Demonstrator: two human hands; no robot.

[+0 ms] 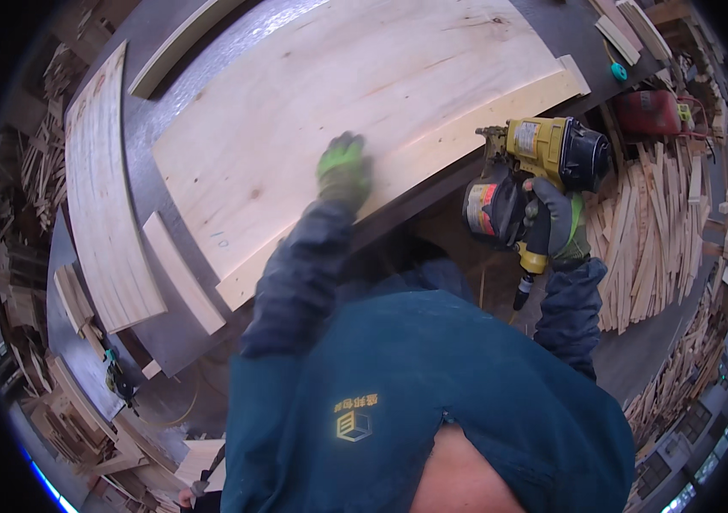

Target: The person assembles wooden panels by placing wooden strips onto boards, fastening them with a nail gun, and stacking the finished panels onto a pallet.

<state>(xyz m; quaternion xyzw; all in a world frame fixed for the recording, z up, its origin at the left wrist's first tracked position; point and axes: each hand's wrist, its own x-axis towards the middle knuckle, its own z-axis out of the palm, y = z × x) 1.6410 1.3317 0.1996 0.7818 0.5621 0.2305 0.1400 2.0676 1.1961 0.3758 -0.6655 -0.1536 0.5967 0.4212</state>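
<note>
A yellow-and-black coil nail gun (543, 154) is gripped by its handle in my right hand (562, 224), off the right end of the panel's near edge. Its nose points left toward a pale wooden strip (432, 145) lying along that edge. My left hand (345, 171), in a green and dark glove, is over the plywood panel (295, 111) beside the strip. It is slightly blurred by motion; the fingers reach forward, with nothing visible in them. Whether the palm touches the wood I cannot tell.
A narrower board (107, 197) and a short batten (182, 274) lie left of the panel on the dark table (143, 154). Loose wooden strips (650, 231) are piled at the right, near a red container (648, 112). Another person's hand (186, 498) shows at lower left.
</note>
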